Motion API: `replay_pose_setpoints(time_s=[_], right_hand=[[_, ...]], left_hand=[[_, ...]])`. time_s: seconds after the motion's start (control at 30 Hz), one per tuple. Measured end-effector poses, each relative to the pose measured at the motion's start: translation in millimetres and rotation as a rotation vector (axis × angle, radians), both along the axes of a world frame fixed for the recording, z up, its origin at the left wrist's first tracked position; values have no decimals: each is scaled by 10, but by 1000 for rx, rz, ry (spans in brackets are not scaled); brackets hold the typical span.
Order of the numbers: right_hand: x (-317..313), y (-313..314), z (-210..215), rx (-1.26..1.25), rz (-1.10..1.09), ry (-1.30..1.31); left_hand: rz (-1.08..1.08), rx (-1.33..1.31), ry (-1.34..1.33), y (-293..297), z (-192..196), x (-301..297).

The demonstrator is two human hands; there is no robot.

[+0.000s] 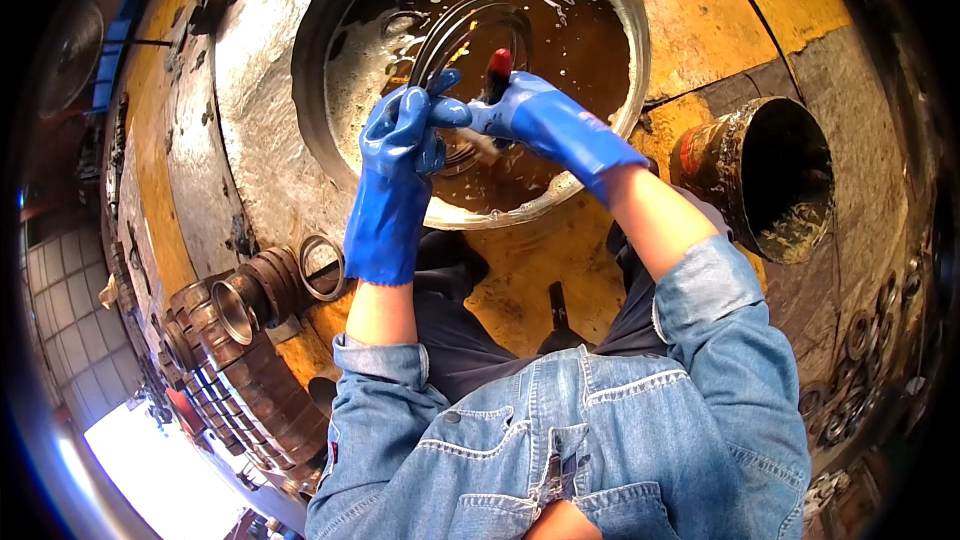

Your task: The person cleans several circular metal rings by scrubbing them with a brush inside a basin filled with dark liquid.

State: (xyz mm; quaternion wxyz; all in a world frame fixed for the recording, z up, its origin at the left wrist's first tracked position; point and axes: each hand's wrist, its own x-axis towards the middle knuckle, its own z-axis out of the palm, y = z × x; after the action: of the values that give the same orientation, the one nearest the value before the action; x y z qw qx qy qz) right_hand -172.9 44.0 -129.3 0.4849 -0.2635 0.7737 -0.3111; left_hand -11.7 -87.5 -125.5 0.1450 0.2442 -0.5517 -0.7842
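Note:
My left hand (402, 132), in a long blue rubber glove, is closed around the lower edge of several thin metal rings (447, 38). The rings stand tilted above a large round tub (312, 105) of brown, foamy liquid (585, 50). My right hand (528, 118), gloved alike, grips a dark tool with a red-ended handle (499, 63). A whitish, blurred part shows under that hand, so it looks like a brush. The two hands nearly touch, and the fingers partly hide the tool's working end.
A dirty open bucket (690, 155) lies tipped on the right. Stacked metal rings (270, 280) and a single ring (322, 268) are at the left, near my forearm. More rings (858, 338) lie at the far right. Stained yellow and grey sheets (700, 0) cover the floor.

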Motion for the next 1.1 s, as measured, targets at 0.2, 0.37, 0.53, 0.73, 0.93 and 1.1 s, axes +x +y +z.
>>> replay_pose_setpoints(time_s=[0.2,0.37,0.53,0.73,0.93,1.1], right_hand=[[-93,-8,-424,-86,-187,751],[-75,302,-221,-711,73,-196],[115,255,-469,-814,300,189],[250,-106,-333,59,74,323],[-38,-267,-470,15,218,900],[52,-240,-200,-576,135,1253]], left_hand=[[26,39,-78,-47,-145,-106],[60,2,-108,-105,-400,-47],[73,55,-109,-163,-479,-28],[17,205,-55,-85,-236,28],[-12,302,-36,-66,-95,108],[-40,254,-107,-91,-53,191]])
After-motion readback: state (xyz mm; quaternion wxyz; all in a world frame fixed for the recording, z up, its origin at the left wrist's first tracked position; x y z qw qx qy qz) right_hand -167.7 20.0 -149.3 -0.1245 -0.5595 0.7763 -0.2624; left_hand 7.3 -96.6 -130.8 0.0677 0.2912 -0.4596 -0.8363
